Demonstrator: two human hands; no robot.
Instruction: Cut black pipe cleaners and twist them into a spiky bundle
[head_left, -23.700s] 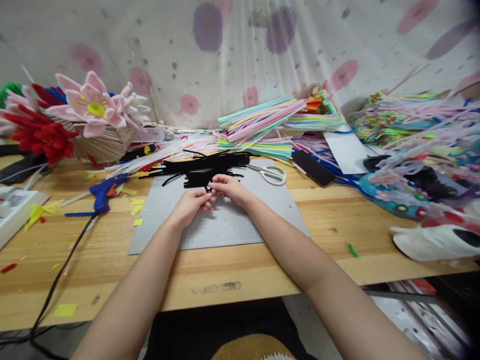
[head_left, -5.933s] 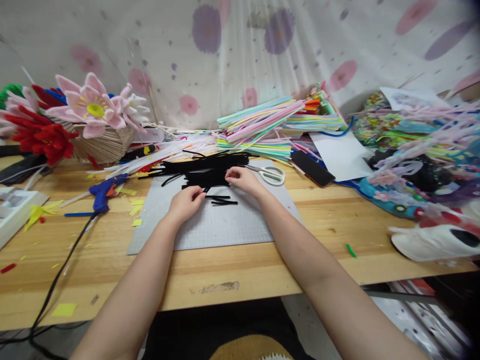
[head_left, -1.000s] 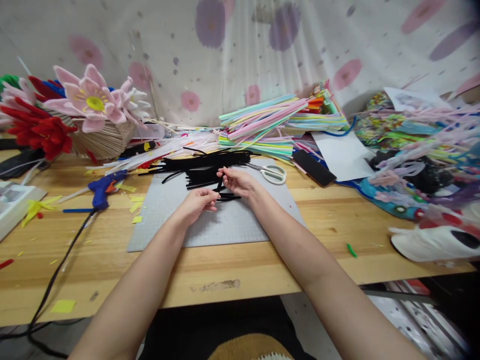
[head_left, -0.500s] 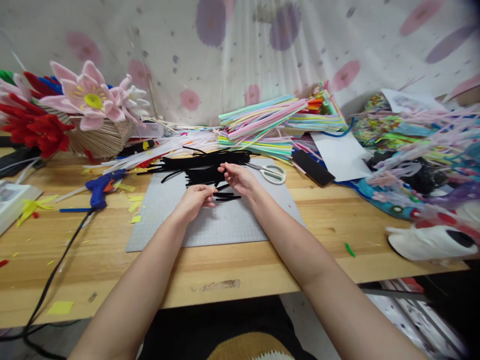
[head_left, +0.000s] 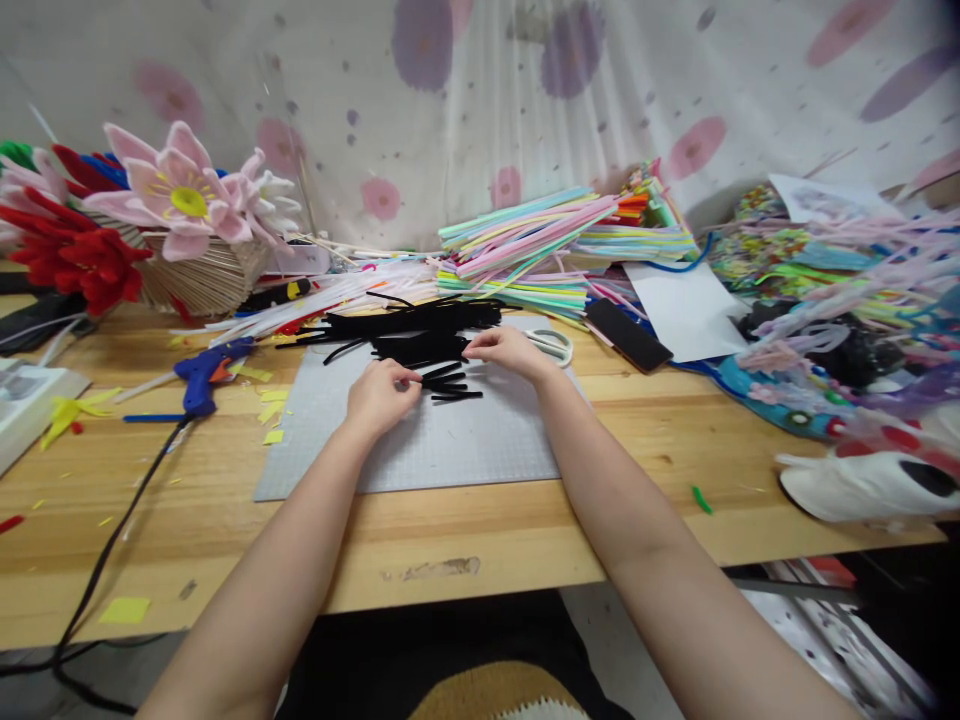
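Short black pipe cleaner pieces (head_left: 448, 382) lie fanned out on the grey cutting mat (head_left: 465, 450). At their left ends, my left hand (head_left: 382, 398) is closed in a pinch. My right hand (head_left: 510, 350) has thumb and forefinger pressed together at the right end of a pile of cut black pipe cleaners (head_left: 416, 349); what is between those fingertips is too small to make out. Behind this pile lies a bundle of longer black pipe cleaners (head_left: 405, 321). Scissors (head_left: 553, 346) with pale handles rest beyond my right hand, partly hidden by it.
To the left are a blue glue gun (head_left: 201, 378) with its cord, yellow scraps (head_left: 271, 412) and felt-like flowers (head_left: 180, 195). Pastel pipe cleaner bundles (head_left: 525, 240) are stacked behind. On the right lie a dark phone (head_left: 628, 335), white paper (head_left: 682, 310) and a white object (head_left: 862, 487).
My right hand has moved right and slightly down, to the right end of the cut pile. My left hand has shifted slightly left, uncovering more of the short black pieces.
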